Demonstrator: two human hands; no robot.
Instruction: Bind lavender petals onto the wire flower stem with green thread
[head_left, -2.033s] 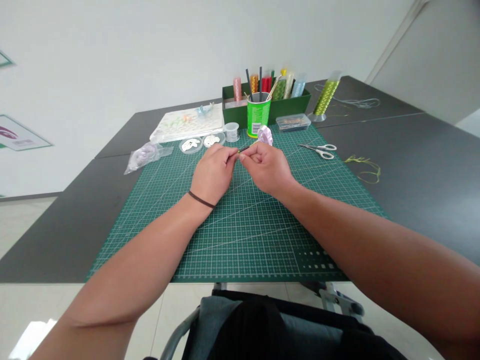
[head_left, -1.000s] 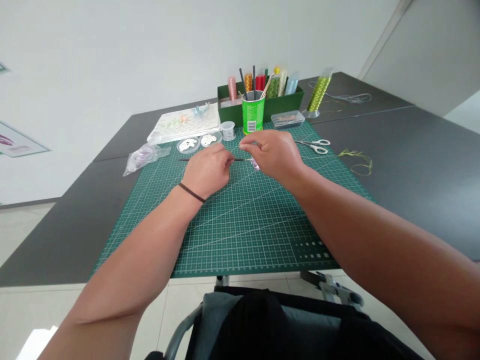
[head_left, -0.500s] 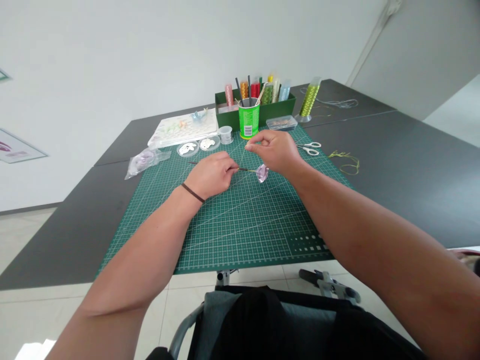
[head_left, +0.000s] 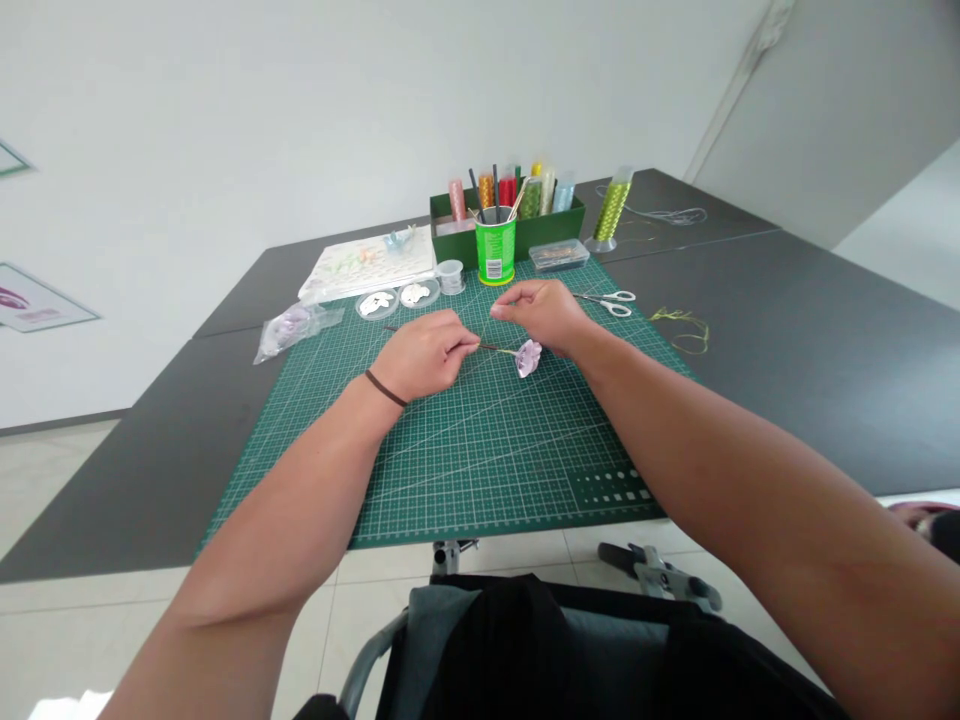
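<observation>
Over the green cutting mat, the left hand is closed, pinching a thin dark stem between thumb and fingers. The stem runs out to a pale purple flower, which lies on the mat just below the right hand. That hand is loosely curled and holds nothing visible. Farther off lie scissors, a plastic bag and two small dishes. Beyond them stand a green cup, a green box and a green wire spool.
</observation>
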